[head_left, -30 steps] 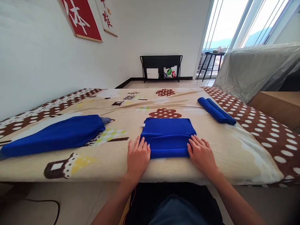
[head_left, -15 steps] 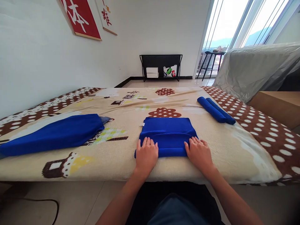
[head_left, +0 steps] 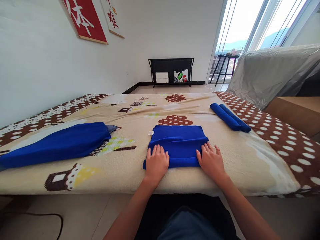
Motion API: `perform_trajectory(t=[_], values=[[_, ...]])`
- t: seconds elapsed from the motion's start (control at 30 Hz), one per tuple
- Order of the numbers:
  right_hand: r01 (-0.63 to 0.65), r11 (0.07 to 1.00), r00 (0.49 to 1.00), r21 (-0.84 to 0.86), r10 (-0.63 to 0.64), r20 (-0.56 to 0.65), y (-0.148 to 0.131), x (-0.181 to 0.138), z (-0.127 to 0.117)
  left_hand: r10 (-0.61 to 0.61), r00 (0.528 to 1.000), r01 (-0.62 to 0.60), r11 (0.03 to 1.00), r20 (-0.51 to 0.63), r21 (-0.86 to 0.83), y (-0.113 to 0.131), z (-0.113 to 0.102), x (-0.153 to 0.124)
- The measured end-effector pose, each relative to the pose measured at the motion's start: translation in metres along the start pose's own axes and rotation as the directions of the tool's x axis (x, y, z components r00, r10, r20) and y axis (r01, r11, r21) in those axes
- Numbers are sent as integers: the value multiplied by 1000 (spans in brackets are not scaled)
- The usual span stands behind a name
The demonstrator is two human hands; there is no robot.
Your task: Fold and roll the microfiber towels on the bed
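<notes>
A folded blue towel lies flat near the front edge of the patterned blanket. Its near edge is turned over into a thick roll. My left hand rests flat on the left end of that roll, fingers stretched forward. On the right end sits my right hand, fingers spread and pressing down. Both hands lie on top of the cloth rather than gripping it.
Two rolled blue towels lie side by side at the back right. A larger blue towel is spread at the left. A plastic-covered sofa stands to the right, a black rack at the far wall.
My left hand slid right from beside the towel onto its rolled near edge. Both hands pushed slightly forward, and the roll grew a little thicker.
</notes>
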State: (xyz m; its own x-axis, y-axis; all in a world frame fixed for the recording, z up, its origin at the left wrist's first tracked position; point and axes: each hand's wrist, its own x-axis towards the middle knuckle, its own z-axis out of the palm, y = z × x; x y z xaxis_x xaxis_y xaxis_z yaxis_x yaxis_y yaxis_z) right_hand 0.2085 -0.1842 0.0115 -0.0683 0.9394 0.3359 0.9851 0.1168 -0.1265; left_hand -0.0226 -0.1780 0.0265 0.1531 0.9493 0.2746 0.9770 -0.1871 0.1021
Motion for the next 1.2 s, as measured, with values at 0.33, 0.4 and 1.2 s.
perform_trajectory(t=[0.33, 0.4, 1.2], values=[[-4, 997, 996, 75, -3, 86, -18, 21, 9, 142, 985, -131, 986, 102, -106, 12, 11, 25], [-68, 996, 995, 55, 64, 72, -1, 24, 12, 29, 997, -23, 996, 73, -87, -4, 11, 25], [429, 888, 886, 167, -378, -269, 89, -58, 1, 343, 903, -380, 919, -260, -107, -99, -12, -67]])
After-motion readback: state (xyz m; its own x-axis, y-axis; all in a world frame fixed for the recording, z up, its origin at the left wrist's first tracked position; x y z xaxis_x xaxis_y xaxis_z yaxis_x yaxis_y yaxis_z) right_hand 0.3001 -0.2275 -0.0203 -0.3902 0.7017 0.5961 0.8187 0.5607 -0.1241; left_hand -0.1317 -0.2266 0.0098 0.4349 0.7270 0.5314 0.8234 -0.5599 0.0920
